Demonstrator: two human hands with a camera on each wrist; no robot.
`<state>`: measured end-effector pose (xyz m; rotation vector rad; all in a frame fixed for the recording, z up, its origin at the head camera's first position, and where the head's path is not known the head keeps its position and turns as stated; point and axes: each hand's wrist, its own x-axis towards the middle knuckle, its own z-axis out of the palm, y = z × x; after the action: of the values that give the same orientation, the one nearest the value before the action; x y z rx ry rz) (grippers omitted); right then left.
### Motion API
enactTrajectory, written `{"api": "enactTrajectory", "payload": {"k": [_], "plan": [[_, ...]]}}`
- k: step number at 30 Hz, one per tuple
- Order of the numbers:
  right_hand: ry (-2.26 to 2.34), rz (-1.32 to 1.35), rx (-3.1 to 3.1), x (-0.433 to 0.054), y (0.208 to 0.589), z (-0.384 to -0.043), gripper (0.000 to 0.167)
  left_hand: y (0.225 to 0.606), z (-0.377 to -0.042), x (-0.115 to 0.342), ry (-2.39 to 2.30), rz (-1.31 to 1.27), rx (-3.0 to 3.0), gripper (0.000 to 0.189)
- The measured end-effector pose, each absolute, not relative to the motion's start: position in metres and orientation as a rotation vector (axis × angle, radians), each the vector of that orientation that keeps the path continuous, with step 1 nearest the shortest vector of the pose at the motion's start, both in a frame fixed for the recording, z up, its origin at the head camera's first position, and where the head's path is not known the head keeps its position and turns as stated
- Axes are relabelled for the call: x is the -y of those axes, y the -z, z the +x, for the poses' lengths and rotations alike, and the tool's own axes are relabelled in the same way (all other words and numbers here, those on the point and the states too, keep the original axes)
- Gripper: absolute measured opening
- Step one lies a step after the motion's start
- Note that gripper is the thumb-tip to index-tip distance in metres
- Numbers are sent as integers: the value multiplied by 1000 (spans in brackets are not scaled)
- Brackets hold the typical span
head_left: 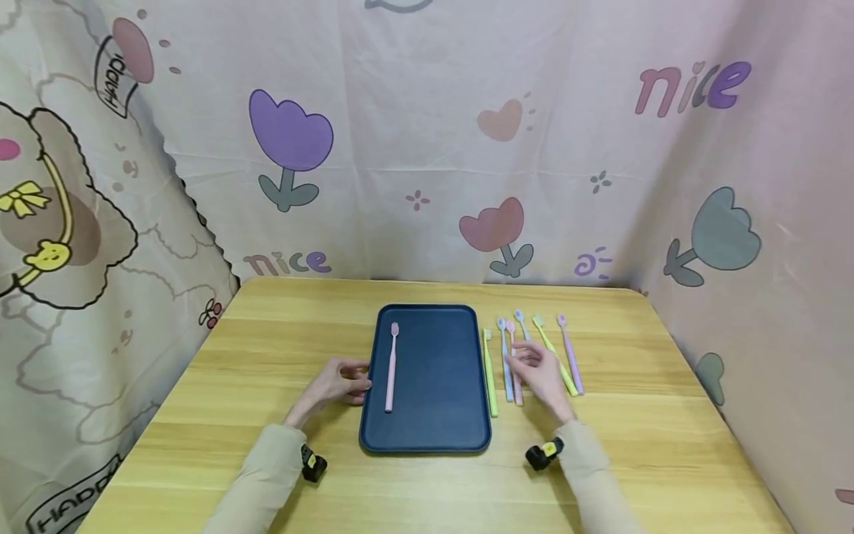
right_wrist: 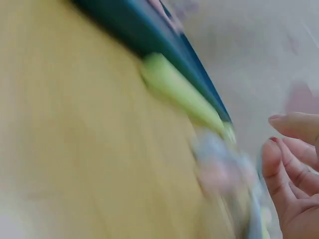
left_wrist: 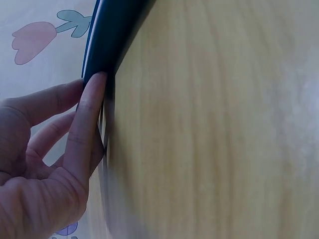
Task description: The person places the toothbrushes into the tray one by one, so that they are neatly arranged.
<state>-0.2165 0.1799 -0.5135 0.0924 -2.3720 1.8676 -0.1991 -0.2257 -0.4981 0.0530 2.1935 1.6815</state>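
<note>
A dark blue tray (head_left: 434, 378) lies on the table, with a pink toothbrush (head_left: 391, 371) lengthwise on its left part. My left hand (head_left: 340, 380) pinches the tray's left rim between thumb and fingers, as the left wrist view also shows. To the right of the tray, my right hand (head_left: 539, 371) hovers over a row of toothbrushes, thumb and fingertips apart with nothing between them. Near it lie a blue toothbrush (head_left: 505, 363) and another pink toothbrush (head_left: 518, 393). A second blue toothbrush (head_left: 520, 317) is partly hidden behind the fingers.
Right beside the tray's right edge lies a green toothbrush (head_left: 490, 378). Farther right are a yellow-green toothbrush (head_left: 569, 380) and a purple toothbrush (head_left: 571, 360). The wooden table (head_left: 267, 326) ends at a printed curtain (head_left: 400, 222) behind.
</note>
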Motion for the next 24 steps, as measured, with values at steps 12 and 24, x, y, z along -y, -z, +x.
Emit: {"api": "enactTrajectory", "payload": {"k": [12,24], "plan": [[-1774,-338,2199,-266,525,-210,38,497,-198,225,-1678,29,-2200,55],[-1644,-416,2328,-283,528,-217,36,499,-199,224,-1674,15,-2204,55]]}}
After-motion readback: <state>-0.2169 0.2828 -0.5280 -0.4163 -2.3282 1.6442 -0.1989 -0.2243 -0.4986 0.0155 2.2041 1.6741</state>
